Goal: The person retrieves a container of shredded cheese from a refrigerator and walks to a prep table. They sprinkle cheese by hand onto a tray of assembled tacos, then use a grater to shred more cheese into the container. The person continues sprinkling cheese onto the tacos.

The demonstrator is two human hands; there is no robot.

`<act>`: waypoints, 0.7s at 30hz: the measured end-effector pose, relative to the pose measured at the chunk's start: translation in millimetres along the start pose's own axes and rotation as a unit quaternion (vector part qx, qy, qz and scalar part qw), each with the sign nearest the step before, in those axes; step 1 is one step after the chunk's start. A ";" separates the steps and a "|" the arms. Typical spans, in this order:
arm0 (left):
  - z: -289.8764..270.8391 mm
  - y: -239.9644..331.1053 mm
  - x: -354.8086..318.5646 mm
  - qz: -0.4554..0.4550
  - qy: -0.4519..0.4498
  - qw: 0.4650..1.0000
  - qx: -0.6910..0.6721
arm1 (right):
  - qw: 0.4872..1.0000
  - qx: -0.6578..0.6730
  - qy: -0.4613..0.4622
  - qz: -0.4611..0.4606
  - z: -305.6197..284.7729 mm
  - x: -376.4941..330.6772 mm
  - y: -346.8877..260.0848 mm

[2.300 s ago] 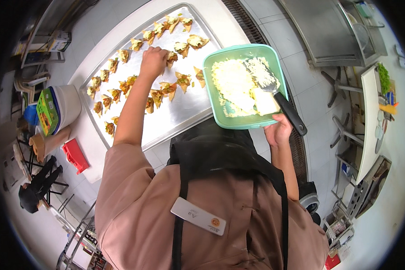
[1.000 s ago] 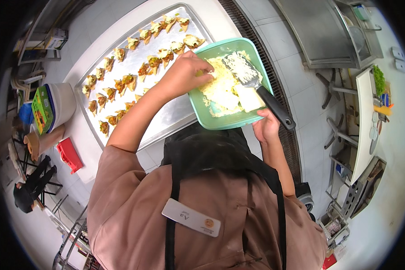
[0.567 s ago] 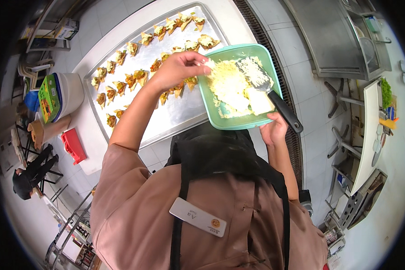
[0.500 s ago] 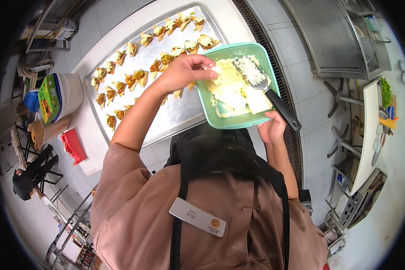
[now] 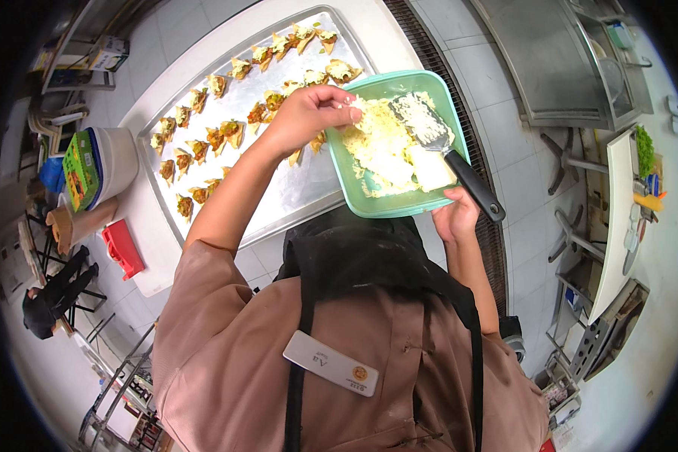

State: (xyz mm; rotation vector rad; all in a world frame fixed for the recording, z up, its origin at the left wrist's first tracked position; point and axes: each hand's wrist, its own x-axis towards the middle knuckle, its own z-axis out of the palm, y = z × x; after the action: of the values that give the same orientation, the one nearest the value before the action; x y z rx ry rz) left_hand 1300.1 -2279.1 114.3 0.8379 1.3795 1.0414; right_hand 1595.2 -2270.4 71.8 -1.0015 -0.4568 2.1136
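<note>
My left hand (image 5: 313, 113) hovers at the left rim of a green plastic container (image 5: 399, 205), its fingertips pinched on a bit of grated cheese (image 5: 377, 143). From below, my right hand (image 5: 453, 216) holds up the container's near right edge. Inside it, on the cheese, lies a flat grater with a black handle (image 5: 459, 166). To the left sits a metal baking tray (image 5: 294, 192) with rows of small topped pastry pieces (image 5: 203, 147).
A white tub with a green lid (image 5: 102, 162) and a red object (image 5: 124, 248) sit left of the tray. A person in black (image 5: 53, 290) is at far left. A floor grate (image 5: 429, 45), a steel unit (image 5: 557, 60) and a white table (image 5: 618, 218) lie to the right.
My left hand has moved from the tray's pastry pieces to the green container and closed on a pinch of cheese. My right hand has kept the container steady.
</note>
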 end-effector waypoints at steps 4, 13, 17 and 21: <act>-0.5 -0.9 -1.2 0.025 0.003 0.973 0.231 | 1.000 -0.002 0.004 -0.002 3.3 -2.1 -2.4; -2.7 -3.8 -8.2 -0.022 -0.018 1.000 0.013 | 1.000 -0.009 -0.012 0.009 3.1 -2.2 2.8; -13.5 1.5 -13.1 -0.046 -0.023 0.988 -0.148 | 1.000 0.001 -0.014 0.008 2.0 -4.5 3.0; -36.4 6.5 -16.0 -0.011 -0.004 0.973 -0.232 | 1.000 0.016 -0.009 -0.005 1.7 -5.4 3.1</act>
State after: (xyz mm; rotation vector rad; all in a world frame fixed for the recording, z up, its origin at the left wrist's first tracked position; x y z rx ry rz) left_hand 1264.8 -2295.8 124.3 0.4775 1.0714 1.2744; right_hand 1594.8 -2276.5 73.9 -0.9595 -0.4340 2.1169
